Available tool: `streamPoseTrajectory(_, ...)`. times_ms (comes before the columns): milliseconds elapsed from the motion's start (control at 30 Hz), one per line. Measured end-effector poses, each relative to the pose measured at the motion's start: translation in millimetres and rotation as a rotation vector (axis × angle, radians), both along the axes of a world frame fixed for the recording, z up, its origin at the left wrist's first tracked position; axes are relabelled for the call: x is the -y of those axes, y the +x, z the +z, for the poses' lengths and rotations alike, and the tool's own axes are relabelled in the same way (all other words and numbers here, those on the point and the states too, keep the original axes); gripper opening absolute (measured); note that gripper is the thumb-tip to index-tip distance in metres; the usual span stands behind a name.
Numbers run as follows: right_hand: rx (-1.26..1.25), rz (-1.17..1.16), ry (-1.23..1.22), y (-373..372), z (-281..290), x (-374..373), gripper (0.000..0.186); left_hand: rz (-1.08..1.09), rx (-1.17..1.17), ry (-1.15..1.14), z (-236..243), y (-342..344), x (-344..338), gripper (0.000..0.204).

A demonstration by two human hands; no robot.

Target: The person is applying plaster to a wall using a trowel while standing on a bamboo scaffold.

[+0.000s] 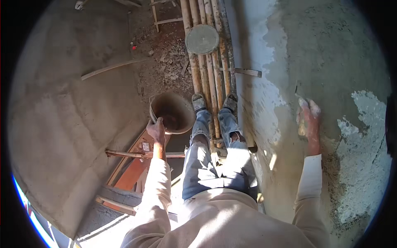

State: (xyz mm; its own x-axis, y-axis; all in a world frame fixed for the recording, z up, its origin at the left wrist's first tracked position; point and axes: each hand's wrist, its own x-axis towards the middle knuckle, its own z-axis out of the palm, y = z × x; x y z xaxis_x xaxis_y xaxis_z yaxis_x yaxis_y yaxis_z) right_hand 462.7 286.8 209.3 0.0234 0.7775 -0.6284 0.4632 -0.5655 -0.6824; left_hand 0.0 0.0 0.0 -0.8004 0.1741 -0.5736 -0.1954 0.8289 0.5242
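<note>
Left hand: your left hand point(156, 130) is down at the near rim of the pan point(173, 112), fingers curled over the edge, gripping it.
Pan: a round, rust-brown pan, left of your feet and beside the poles; a dark lump of mortar sits in its bottom, the rest looks nearly scraped out.
Right hand: your right hand point(309, 120) is up against the wall point(331, 49) on the right, closed on a trowel point(298, 89) whose blade points far, flat to the surface.
Wall: grey plaster covers the broad patch around and beyond the trowel. Pale, rough, unplastered areas show to the right of your hand and in a strip to its left.
Progress: by my reading, the middle of the wall is coated and wet; the pale patches are left to cover, and the pan holds little mortar for them.
Footing: you stand on bamboo poles point(209, 78); a round grey lid point(202, 39) lies on them at the far end.
Below: rubble point(171, 58) on the floor, far left.
</note>
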Motion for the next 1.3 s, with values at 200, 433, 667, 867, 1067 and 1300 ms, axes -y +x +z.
streamPoseTrajectory(200,0.374,0.369,-0.023,-20.0,-168.3,151.9,0.018,0.156,-0.044,0.11,-129.9,-46.0,-20.6,0.037)
streamPoseTrajectory(433,0.299,0.352,-0.181,-21.4,-228.8,211.1,0.015,0.245,-0.167,0.039,-214.4,-177.9,15.5,0.056)
streamPoseTrajectory(667,0.288,0.155,-0.173,-27.9,-297.6,218.0,0.018,0.031,-0.409,-0.372,-223.5,-207.9,-1.5,0.063)
streamPoseTrajectory(867,0.168,0.033,-0.32,-65.9,-384.0,237.6,0.02,-0.194,0.404,0.131,-325.7,-66.5,-173.5,0.025)
streamPoseTrajectory(1067,0.066,0.008,-0.305,-104.0,-440.4,251.6,0.021,-0.277,0.461,0.39,-412.7,-102.7,-322.1,0.023)
streamPoseTrajectory(1300,-0.148,-0.362,-0.451,-96.8,-435.3,244.9,0.021,0.072,0.513,0.47,-372.4,-56.2,-416.7,0.023)
